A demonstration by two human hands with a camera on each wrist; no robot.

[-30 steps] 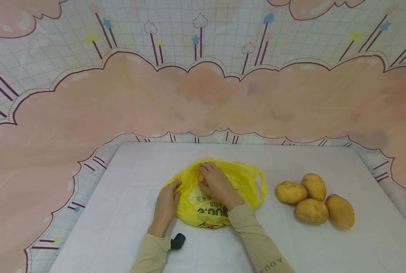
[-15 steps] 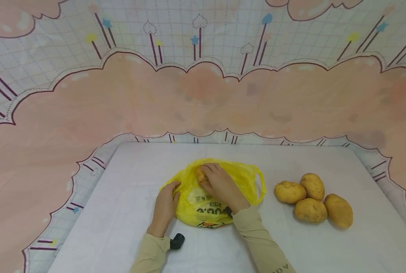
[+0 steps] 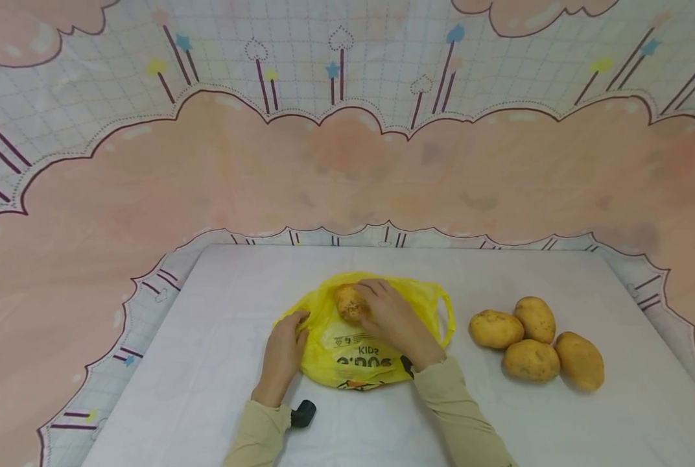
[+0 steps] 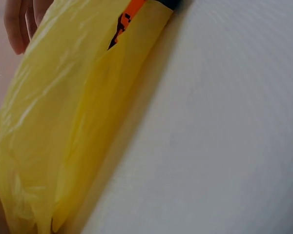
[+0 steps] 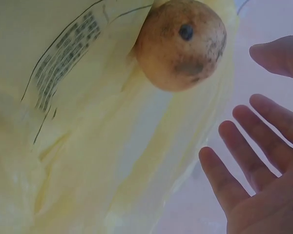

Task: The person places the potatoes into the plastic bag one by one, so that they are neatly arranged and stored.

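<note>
A yellow plastic bag (image 3: 347,353) with dark print lies on the table, its mouth spread. My left hand (image 3: 283,347) grips the left edge of its mouth; the plastic bunches up at the lower left of the left wrist view. One potato (image 3: 351,303) rests on the bag at its mouth, and the right wrist view shows dark spots on that potato (image 5: 183,46). Beside it is my right hand (image 3: 395,321), its fingers spread and apart from the potato in the right wrist view. Fingers (image 4: 19,24) of the right hand show beyond the bag in the left wrist view.
Several potatoes (image 3: 532,360) sit grouped on the white table (image 3: 225,292) to the right of the bag. The bag's loop handle (image 3: 448,318) stands out on its right side. A patterned cloth backdrop (image 3: 347,175) rises behind the table.
My right hand has let go of the potato and drawn back toward the right, leaving more of the potato showing. The left hand stays at the bag's edge.
</note>
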